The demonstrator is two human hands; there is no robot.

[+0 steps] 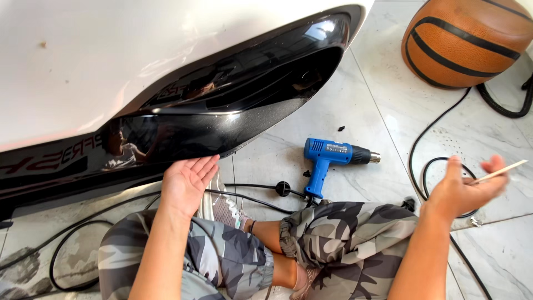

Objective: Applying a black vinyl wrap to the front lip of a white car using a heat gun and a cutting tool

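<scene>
From the head camera, the person sits cross-legged on the pale tiled floor (361, 100) beside a white car body (111, 50). The left hand (186, 180) lies flat and open, fingers together, with the fingertips touching the lower edge of the shiny black trim panel (222, 105). The right hand (463, 189) is lifted off to the side, with the fingers pinched on a thin pale stick (499, 172). A blue heat gun (327, 161) lies on the floor just past the knees, with its black cord (255, 194) running under the left arm. An orange basketball (466, 39) sits at the far right corner of the floor. It looks like the black panel's edge is being felt and checked. The next move likely needs the stick brought over to that edge carefully.
</scene>
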